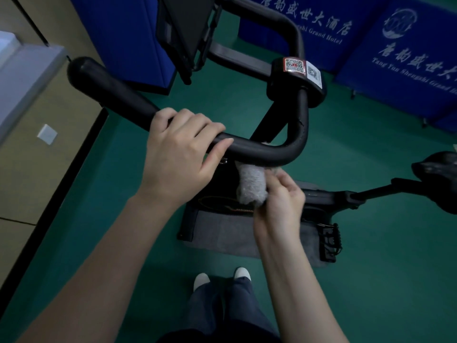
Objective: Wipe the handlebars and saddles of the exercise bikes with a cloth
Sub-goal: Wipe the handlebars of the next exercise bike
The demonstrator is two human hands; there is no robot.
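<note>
The handlebar-wiping step looks to be in hand. The left hand (178, 154) clenches round the black handlebar (116, 95), and the right hand (279, 206) pinches a bunched grey cloth (251, 185) against the underside of its bend. The next move probably calls for sliding the cloth along the tube, with the saddle (437, 169) not yet wiped.

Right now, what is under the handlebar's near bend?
A bunched grey cloth, gripped by the right hand, against the underside of the handlebar; bike frame below. The bar hides the contact itself.
</note>
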